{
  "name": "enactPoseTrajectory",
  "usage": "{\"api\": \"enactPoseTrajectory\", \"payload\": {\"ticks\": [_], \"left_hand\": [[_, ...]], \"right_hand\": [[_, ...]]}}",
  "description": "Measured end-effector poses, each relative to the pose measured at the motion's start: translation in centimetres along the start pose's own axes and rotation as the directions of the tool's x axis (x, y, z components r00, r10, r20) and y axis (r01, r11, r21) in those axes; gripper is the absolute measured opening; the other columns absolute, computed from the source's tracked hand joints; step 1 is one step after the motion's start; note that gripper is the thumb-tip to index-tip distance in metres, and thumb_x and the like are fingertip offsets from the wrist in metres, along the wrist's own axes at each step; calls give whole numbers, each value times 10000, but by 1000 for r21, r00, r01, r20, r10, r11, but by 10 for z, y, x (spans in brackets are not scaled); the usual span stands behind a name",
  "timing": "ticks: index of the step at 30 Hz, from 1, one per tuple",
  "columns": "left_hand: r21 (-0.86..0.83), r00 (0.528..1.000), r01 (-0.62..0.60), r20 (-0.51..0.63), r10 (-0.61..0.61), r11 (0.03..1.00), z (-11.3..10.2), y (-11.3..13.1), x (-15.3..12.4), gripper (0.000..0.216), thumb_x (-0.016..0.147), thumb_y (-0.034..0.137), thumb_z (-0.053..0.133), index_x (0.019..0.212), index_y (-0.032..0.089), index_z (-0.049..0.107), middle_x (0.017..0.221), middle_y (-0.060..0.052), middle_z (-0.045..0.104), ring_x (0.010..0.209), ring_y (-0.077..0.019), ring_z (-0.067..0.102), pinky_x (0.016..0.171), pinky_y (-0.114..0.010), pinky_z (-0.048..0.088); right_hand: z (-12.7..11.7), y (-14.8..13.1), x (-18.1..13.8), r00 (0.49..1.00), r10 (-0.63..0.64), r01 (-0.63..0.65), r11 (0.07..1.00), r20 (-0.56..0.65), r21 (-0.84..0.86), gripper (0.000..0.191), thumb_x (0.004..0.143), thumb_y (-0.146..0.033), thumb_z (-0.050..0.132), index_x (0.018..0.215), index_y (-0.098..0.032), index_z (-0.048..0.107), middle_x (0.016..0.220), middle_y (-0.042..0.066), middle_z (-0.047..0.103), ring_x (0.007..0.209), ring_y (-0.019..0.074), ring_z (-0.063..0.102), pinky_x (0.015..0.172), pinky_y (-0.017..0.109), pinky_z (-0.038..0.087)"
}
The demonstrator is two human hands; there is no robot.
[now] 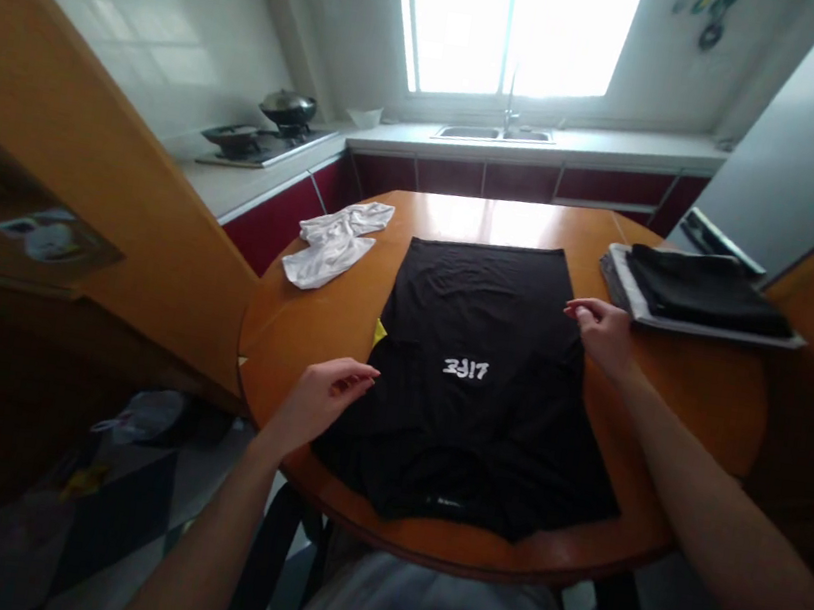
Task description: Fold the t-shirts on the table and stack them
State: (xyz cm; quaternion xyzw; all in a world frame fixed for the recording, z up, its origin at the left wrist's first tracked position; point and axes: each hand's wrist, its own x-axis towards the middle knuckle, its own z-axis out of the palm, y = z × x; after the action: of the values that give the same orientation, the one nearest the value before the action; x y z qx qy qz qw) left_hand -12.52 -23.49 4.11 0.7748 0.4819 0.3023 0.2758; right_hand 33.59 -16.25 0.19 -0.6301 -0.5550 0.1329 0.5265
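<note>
A black T-shirt [466,424] lies spread out on the round wooden table [312,332], its collar towards me and its hem at the far end. White lettering [466,369] shows at its middle, and a small yellow piece [380,331] sticks out at its left edge. My left hand [326,395] is closed in a pinch at the shirt's left edge, just below the yellow piece. Farther up, on the opposite edge, the fingers of my right hand [602,334] are pinched together on the cloth.
Crumpled white cloth [336,243] lies at the table's left. A stack of folded dark and light clothes [704,291] sits at the right. Beyond are a stove with pans [287,109], a sink [495,136] and a fridge [802,128]. Bags [149,415] lie on the floor.
</note>
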Motion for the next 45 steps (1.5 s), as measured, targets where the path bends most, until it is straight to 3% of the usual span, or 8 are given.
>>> {"api": "enactPoseTrajectory", "payload": {"ticks": [12, 21, 26, 29, 33, 35, 38, 45], "left_hand": [[12, 992, -106, 62, 106, 994, -17, -23, 91, 386, 808, 600, 693, 972, 261, 779, 941, -38, 788, 788, -211, 718, 705, -307, 580], [46, 978, -23, -207, 32, 999, -2, -78, 124, 273, 838, 400, 651, 956, 187, 775, 978, -80, 772, 838, -191, 689, 735, -268, 523], [16, 959, 58, -279, -51, 998, -2, -90, 121, 207, 827, 266, 618, 935, 162, 762, 981, -84, 772, 821, -183, 680, 803, -294, 533], [6, 970, 35, -240, -33, 999, -2, -93, 121, 199, 816, 238, 626, 941, 160, 760, 968, -82, 770, 802, -179, 678, 796, -290, 534], [16, 977, 8, -215, -5, 1000, -1, -95, 121, 205, 828, 249, 621, 961, 175, 758, 964, -69, 767, 808, -181, 677, 799, -295, 541], [23, 976, 16, -219, -11, 1000, -1, -97, 121, 213, 834, 252, 613, 969, 178, 759, 968, -67, 768, 804, -184, 676, 800, -303, 545], [29, 975, 7, -222, 0, 1000, -1, -99, 120, 214, 843, 236, 604, 971, 171, 763, 979, -74, 771, 813, -192, 680, 813, -312, 545], [30, 978, -11, -206, 17, 999, -2, -95, 120, 212, 866, 195, 587, 971, 162, 768, 946, -67, 770, 835, -197, 689, 828, -299, 531]], "right_hand": [[3, 11, 6, 994, 88, -91, 995, 66, 48, 243, 816, -267, 522, 873, -150, 727, 761, 72, 749, 719, 194, 706, 734, 321, 558], [-1, 19, 0, 997, 43, -41, 999, 66, -31, 296, 813, -322, 554, 952, -165, 763, 767, 53, 748, 709, 193, 690, 700, 317, 545], [7, -31, -17, 971, -172, 189, 978, 168, -92, 296, 862, -345, 578, 1000, -184, 784, 865, 64, 743, 696, 177, 657, 658, 300, 513], [27, -86, -51, 811, -387, 436, 900, 438, -12, 247, 938, -340, 574, 1010, -220, 777, 887, 47, 716, 702, 160, 635, 659, 279, 495], [63, -143, -109, 393, -578, 770, 632, 715, 88, 188, 986, -268, 562, 1030, -234, 741, 954, 63, 701, 901, 194, 634, 841, 319, 469], [78, -156, -128, 261, -576, 850, 517, 774, 98, 147, 978, -261, 580, 999, -218, 719, 946, 61, 689, 918, 204, 611, 852, 335, 439], [90, -160, -141, 188, -547, 900, 428, 816, 80, 120, 971, -239, 577, 969, -202, 692, 946, 59, 676, 920, 206, 591, 820, 339, 405], [89, -162, -145, 161, -526, 933, 358, 835, 45, 116, 979, -243, 580, 938, -196, 677, 936, 64, 663, 892, 211, 574, 779, 345, 368]]}}
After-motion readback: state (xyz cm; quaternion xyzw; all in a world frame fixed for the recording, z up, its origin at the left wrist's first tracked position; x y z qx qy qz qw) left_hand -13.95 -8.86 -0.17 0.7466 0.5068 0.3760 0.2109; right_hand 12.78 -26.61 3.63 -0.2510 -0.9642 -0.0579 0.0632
